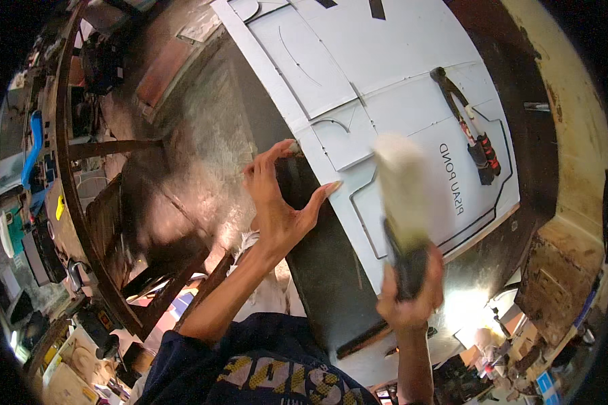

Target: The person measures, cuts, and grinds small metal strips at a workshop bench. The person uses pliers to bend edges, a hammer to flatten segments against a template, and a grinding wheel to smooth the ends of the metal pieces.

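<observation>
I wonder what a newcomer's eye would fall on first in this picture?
Probably the large white panel with black lines, on the dark table at upper centre-right. Near its lower edge, the right hand grips a pale, motion-blurred tool. A red-and-black hand tool lies toward the panel's right side.

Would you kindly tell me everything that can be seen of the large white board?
The white board is a broad, smooth-looking flat sheet lying at an angle on a dark tabletop. Black strips or slots and thin lines outline shapes on it, with dark lettering. A black-and-red hand tool rests on it; the left hand has its thumb at the left edge. A blurred pale-headed tool in the right hand hides part.
</observation>
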`<action>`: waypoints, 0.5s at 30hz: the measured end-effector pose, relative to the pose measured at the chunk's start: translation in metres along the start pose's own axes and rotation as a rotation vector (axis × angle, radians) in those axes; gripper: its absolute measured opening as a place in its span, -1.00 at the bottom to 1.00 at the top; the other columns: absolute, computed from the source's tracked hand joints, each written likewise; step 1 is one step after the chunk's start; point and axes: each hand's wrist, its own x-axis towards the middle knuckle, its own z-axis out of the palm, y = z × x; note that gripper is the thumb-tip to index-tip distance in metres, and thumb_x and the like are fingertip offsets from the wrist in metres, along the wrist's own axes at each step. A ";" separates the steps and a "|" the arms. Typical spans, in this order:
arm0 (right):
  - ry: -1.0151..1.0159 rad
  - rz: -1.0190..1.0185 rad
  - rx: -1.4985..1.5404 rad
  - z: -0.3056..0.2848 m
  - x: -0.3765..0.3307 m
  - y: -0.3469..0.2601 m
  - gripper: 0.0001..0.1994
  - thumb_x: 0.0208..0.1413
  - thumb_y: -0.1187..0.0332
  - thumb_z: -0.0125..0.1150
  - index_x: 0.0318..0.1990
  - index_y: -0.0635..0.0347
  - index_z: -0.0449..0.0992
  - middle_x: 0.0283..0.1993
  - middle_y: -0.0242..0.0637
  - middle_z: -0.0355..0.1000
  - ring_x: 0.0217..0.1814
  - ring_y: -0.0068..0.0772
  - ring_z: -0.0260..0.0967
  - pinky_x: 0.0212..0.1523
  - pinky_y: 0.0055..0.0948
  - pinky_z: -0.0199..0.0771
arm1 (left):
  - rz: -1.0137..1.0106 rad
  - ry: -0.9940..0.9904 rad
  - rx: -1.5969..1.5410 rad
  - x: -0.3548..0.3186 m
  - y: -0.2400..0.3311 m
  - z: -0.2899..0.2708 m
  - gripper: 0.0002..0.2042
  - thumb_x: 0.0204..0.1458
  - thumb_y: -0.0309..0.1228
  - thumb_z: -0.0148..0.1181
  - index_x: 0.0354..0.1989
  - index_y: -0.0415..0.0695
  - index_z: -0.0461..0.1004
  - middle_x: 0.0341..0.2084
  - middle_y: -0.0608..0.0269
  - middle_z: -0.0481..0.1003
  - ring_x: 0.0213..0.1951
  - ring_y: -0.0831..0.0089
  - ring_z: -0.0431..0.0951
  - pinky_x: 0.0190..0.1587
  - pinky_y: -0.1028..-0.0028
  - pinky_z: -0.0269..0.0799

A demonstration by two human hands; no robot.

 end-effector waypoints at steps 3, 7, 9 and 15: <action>-0.137 0.175 0.043 0.007 0.013 -0.004 -0.49 0.11 0.35 0.27 0.17 0.39 0.29 -0.03 0.15 0.41 -0.07 0.14 0.46 -0.10 -0.13 0.49 | 0.037 0.025 -0.002 0.001 -0.004 0.002 -0.25 -0.31 -0.27 0.60 0.10 -0.23 0.33 -0.06 0.10 0.41 0.00 0.18 0.34 0.11 0.27 0.27; -0.042 0.419 0.191 -0.022 0.012 -0.024 -0.55 0.12 0.34 0.28 0.12 0.35 0.35 -0.11 0.00 0.47 -0.12 -0.16 0.47 -0.08 -0.24 0.45 | 0.077 0.018 0.017 -0.002 -0.010 -0.001 -0.27 -0.27 -0.28 0.58 0.09 -0.23 0.32 -0.06 0.11 0.41 0.02 0.20 0.35 0.12 0.25 0.25; -0.013 0.519 0.263 -0.044 0.015 -0.030 -0.56 0.11 0.38 0.27 0.11 0.35 0.35 -0.12 -0.03 0.45 -0.12 -0.22 0.45 -0.08 -0.27 0.44 | 0.064 0.041 -0.052 -0.002 -0.015 -0.003 -0.28 -0.25 -0.29 0.57 0.10 -0.23 0.31 -0.05 0.12 0.41 0.03 0.23 0.37 0.12 0.26 0.25; 0.171 0.423 -0.099 -0.081 0.011 -0.026 -0.49 0.09 0.41 0.27 0.20 0.34 0.30 -0.08 -0.02 0.43 -0.04 -0.13 0.43 -0.01 -0.23 0.43 | 0.083 0.215 -0.146 0.082 -0.041 -0.027 -0.53 0.01 -0.36 0.34 0.07 -0.26 0.36 -0.06 0.05 0.47 -0.03 0.25 0.45 0.02 0.33 0.36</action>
